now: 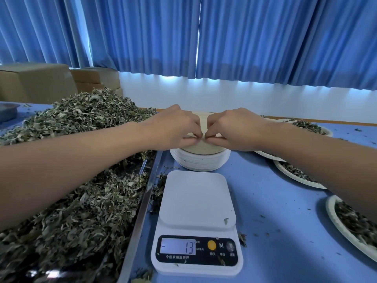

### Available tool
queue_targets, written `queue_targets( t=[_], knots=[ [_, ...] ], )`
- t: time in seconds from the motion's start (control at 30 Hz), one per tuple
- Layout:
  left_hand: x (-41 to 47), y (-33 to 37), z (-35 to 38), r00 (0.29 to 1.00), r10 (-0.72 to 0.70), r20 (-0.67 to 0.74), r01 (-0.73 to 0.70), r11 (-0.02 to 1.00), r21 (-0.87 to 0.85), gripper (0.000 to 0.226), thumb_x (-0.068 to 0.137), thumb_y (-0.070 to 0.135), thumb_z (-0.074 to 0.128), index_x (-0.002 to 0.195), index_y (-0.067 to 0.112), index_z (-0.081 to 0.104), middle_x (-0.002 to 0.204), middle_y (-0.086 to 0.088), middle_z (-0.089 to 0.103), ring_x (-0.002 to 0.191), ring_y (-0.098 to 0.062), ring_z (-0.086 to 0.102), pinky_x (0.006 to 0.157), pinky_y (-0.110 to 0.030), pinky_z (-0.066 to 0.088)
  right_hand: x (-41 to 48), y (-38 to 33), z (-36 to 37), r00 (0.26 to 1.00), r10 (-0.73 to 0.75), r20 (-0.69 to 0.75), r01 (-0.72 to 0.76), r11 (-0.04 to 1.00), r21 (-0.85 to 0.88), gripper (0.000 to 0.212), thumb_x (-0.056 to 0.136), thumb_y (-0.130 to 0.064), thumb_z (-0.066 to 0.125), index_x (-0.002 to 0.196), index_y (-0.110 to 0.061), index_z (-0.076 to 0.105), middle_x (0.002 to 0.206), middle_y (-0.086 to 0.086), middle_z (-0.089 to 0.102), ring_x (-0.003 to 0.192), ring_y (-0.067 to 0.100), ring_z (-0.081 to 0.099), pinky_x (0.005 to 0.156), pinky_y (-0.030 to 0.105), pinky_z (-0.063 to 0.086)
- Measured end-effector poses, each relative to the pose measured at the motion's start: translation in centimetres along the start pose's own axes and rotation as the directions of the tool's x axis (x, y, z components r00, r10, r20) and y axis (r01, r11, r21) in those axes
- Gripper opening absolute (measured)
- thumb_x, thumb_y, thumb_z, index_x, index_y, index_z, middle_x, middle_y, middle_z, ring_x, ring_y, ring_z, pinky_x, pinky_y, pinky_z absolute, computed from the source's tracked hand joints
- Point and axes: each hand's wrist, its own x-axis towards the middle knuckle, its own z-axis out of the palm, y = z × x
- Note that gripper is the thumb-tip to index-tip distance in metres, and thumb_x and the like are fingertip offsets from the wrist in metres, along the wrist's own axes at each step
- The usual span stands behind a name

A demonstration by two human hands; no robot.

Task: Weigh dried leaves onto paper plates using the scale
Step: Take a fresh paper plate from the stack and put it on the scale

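Note:
A white kitchen scale (pixel 196 203) stands on the blue table with a bare platform; its display reads -13. Behind it sits a stack of paper plates (pixel 201 160). My left hand (pixel 173 127) and my right hand (pixel 230 129) meet over the stack, fingertips pinching the rim of the top plate (pixel 204 147), which is tilted up. A large heap of dried leaves (pixel 77 180) fills a metal tray (pixel 140 211) on the left.
Several paper plates with leaves lie at the right: one (pixel 293 172) near my right forearm, another (pixel 334 219) at the front right, one (pixel 326 130) farther back. Cardboard boxes (pixel 36 82) stand at the back left. Leaf crumbs dot the table.

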Motion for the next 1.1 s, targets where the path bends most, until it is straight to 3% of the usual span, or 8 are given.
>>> queue_targets(
  t=[0.27, 0.43, 0.63, 0.77, 0.9, 1.0, 1.1],
  knots=[
    [0.0, -0.4, -1.6, 0.996, -0.014, -0.093, 0.020, 0.998, 0.061, 0.028, 0.100, 0.036, 0.050, 0.116, 0.025, 0.071, 0.110, 0.007, 0.065, 0.098, -0.013, 0.059, 0.087, -0.039, 0.041, -0.3, 0.7, -1.0, 0.996, 0.047, -0.075, -0.046, 0.999, 0.015, 0.037, 0.103, -0.049, 0.038, 0.118, -0.032, 0.068, 0.116, -0.010, 0.055, 0.080, 0.018, 0.049, 0.068, 0.032, 0.032],
    [0.0, -0.3, -2.1, 0.996, -0.034, -0.088, 0.043, 0.993, 0.108, 0.027, 0.102, 0.032, 0.049, 0.121, 0.024, 0.066, 0.107, 0.007, 0.066, 0.101, -0.017, 0.060, 0.087, -0.038, 0.040, -0.6, 0.7, -1.7, 0.989, 0.054, -0.141, -0.062, 0.997, -0.052, 0.039, 0.106, -0.043, 0.036, 0.116, -0.024, 0.069, 0.114, -0.005, 0.057, 0.083, 0.027, 0.061, 0.066, 0.034, 0.039],
    [-3.3, 3.0, -3.5, 0.987, 0.018, -0.159, -0.021, 1.000, -0.018, 0.018, 0.100, 0.023, 0.058, 0.106, 0.018, 0.074, 0.090, 0.003, 0.070, 0.083, -0.024, 0.063, 0.078, -0.041, 0.046, -4.2, -3.7, -2.6, 0.955, 0.032, -0.296, -0.009, 0.997, 0.079, 0.044, 0.105, -0.041, 0.038, 0.108, -0.019, 0.076, 0.103, 0.000, 0.065, 0.072, 0.031, 0.062, 0.057, 0.040, 0.049],
    [-7.2, 6.8, -3.5, 0.984, 0.112, -0.139, -0.118, 0.993, -0.031, 0.016, 0.099, 0.026, 0.062, 0.104, 0.018, 0.075, 0.091, 0.004, 0.072, 0.084, -0.019, 0.066, 0.075, -0.039, 0.046, -8.0, -8.3, -2.0, 0.912, -0.003, -0.409, 0.048, 0.994, 0.101, 0.036, 0.105, -0.035, 0.048, 0.102, -0.015, 0.077, 0.093, 0.002, 0.068, 0.052, 0.027, 0.056, 0.041, 0.038, 0.046],
    [-10.8, 9.3, -2.4, 0.990, 0.126, -0.066, -0.134, 0.984, -0.117, 0.020, 0.097, 0.031, 0.064, 0.111, 0.021, 0.074, 0.101, 0.007, 0.073, 0.095, -0.014, 0.067, 0.081, -0.035, 0.050, -11.2, -12.4, -0.6, 0.911, -0.047, -0.410, 0.100, 0.989, 0.107, 0.026, 0.100, -0.030, 0.056, 0.101, -0.015, 0.077, 0.089, 0.001, 0.067, 0.051, 0.021, 0.049, 0.037, 0.034, 0.043],
    [-12.2, 10.0, -2.0, 0.998, 0.007, 0.056, 0.011, 0.949, -0.314, 0.029, 0.101, 0.046, 0.054, 0.113, 0.028, 0.073, 0.104, 0.013, 0.072, 0.098, -0.008, 0.064, 0.087, -0.036, 0.051, -12.1, -13.6, 0.1, 0.924, -0.050, -0.378, 0.122, 0.978, 0.167, 0.027, 0.101, -0.034, 0.055, 0.104, -0.020, 0.078, 0.091, -0.003, 0.066, 0.052, 0.017, 0.049, 0.039, 0.032, 0.044],
    [-12.9, 8.8, -2.3, 0.959, -0.281, -0.028, 0.262, 0.922, -0.284, 0.037, 0.102, 0.051, 0.039, 0.102, 0.032, 0.071, 0.095, 0.016, 0.067, 0.088, -0.005, 0.063, 0.082, -0.037, 0.054, -12.2, -13.4, 0.5, 0.908, 0.129, -0.399, 0.003, 0.949, 0.314, 0.036, 0.102, -0.043, 0.048, 0.105, -0.024, 0.079, 0.098, -0.006, 0.066, 0.053, 0.008, 0.048, 0.045, 0.029, 0.046]
  ],
)
